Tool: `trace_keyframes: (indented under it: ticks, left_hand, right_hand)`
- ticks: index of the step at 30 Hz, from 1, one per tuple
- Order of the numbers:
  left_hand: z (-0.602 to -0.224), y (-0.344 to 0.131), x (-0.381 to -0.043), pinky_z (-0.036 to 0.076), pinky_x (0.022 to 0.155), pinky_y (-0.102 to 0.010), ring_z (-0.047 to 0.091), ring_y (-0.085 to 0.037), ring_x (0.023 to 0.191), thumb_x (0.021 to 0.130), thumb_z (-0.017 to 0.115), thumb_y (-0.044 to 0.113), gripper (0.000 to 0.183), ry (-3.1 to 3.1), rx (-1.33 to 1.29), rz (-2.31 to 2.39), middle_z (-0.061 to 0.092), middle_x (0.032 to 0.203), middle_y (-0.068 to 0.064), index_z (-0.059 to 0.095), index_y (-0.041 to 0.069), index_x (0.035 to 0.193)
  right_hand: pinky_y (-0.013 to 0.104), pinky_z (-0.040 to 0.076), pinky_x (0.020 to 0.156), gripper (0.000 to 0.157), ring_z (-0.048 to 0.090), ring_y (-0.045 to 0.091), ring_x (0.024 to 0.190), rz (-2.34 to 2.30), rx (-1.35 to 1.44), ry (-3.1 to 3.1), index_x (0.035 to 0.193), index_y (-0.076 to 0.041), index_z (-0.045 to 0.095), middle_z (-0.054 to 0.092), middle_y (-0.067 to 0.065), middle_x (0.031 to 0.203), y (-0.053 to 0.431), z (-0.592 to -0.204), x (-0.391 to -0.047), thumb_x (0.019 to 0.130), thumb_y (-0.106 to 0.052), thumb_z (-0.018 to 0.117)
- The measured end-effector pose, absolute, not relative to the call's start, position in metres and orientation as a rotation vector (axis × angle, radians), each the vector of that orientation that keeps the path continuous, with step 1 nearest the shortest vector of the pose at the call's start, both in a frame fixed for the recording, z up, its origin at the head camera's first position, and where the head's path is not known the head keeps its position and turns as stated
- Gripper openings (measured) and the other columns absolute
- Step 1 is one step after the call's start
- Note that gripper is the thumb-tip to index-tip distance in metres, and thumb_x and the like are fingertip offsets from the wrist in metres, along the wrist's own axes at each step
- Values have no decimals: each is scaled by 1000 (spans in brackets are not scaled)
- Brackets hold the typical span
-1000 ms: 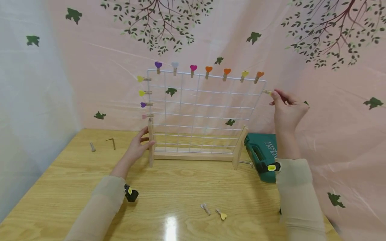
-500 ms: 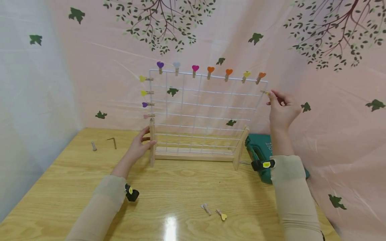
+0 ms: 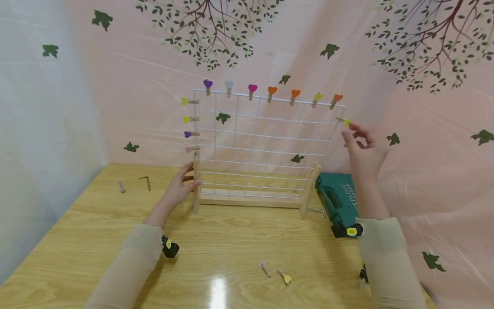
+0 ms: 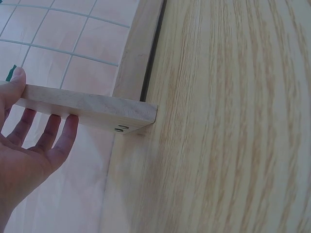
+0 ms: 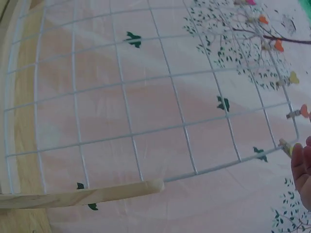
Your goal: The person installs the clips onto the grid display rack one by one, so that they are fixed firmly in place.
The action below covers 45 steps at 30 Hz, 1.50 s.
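Note:
A white wire grid (image 3: 266, 124) stands in a wooden stand, with heart-topped clothespins along its top and left edges. My left hand (image 3: 179, 186) grips the stand's left wooden upright (image 3: 196, 184); in the left wrist view the thumb lies on one side of this board (image 4: 92, 104) and the fingers on the other. A clothespin with a yellow heart (image 3: 346, 123) is clipped to the grid's upper right edge. Right beside that heart is my right hand (image 3: 366, 148), thumb and index finger parted. Only part of the right hand (image 5: 302, 167) shows in the right wrist view.
Two loose clothespins, one with a white heart (image 3: 264, 269) and one with a yellow heart (image 3: 287, 279), lie at the table's front. A green tool case (image 3: 339, 197) stands right of the stand. A bolt (image 3: 121, 187) and a hex key (image 3: 148, 183) lie at left.
My right hand moved in with the yellow-heart clothespin at the grid's right edge, then let go and drew slightly back. The left hand stays on the upright.

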<state>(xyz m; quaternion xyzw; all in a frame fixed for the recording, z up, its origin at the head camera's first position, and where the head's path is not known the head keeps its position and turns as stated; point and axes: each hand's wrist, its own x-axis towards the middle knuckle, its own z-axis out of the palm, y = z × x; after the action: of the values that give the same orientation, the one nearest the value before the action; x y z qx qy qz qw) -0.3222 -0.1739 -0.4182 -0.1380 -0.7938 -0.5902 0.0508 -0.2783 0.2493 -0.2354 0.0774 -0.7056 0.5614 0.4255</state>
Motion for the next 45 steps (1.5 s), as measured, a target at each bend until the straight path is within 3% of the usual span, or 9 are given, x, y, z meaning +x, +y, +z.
trace_keyframes:
  ticks: [4,7,13,17,24,29,35,45]
  left_hand:
    - [-418,-174,-323,51,80,-43,40,-38,116,85,61,18,72,-2404,-427,-1790,27,141,-16,18,15,143]
    - [-418,-174,-324,51,79,-42,41,-39,116,85,61,19,72,-2403,-429,-1784,28,141,-16,19,15,143]
    - [-418,-174,-325,51,79,-43,40,-39,116,85,61,19,72,-2413,-430,-1780,28,141,-15,19,17,143]
    - [-418,-174,-324,50,80,-44,40,-39,116,85,60,17,71,-2408,-427,-1784,28,141,-15,19,18,143]
    - [-418,-174,-323,50,81,-43,40,-38,116,85,60,17,71,-2427,-414,-1778,28,141,-16,19,16,143]
    - [-418,-173,-324,50,81,-43,39,-37,118,86,59,15,71,-2437,-397,-1788,26,142,-14,18,17,143]
    - [-418,-173,-323,50,82,-43,39,-37,118,86,60,17,72,-2438,-393,-1790,25,142,-14,17,17,143]
    - [-418,-174,-323,50,82,-43,39,-37,118,85,60,17,72,-2440,-391,-1787,26,142,-14,18,18,143]
  right_hand:
    - [14,46,67,27,50,16,80,1297,475,-1948,104,3,64,59,11,97,231,-252,-256,78,-3,67]
    - [16,47,68,32,50,21,82,1179,687,-2112,107,1,62,59,13,98,220,-276,-247,76,0,67]
    - [24,48,67,40,52,9,85,937,983,-2432,113,-19,61,58,-3,107,202,-342,-238,74,-23,72]
    - [25,48,69,42,52,9,87,902,1149,-2603,113,-25,60,57,-9,107,189,-380,-228,74,-36,69]
    - [23,46,69,44,51,11,84,789,1336,-2848,109,-21,62,60,-7,88,180,-428,-213,70,-40,71]
    - [14,40,63,35,47,4,72,731,1385,-2933,98,-22,65,57,-12,76,179,-443,-210,70,-43,71]
    - [12,40,55,26,45,-4,60,849,1445,-2953,87,-21,63,53,-14,64,177,-450,-210,72,-40,71]
    - [14,45,53,8,48,-5,61,1023,1419,-3019,86,-19,59,54,-14,68,173,-449,-209,81,-19,65]
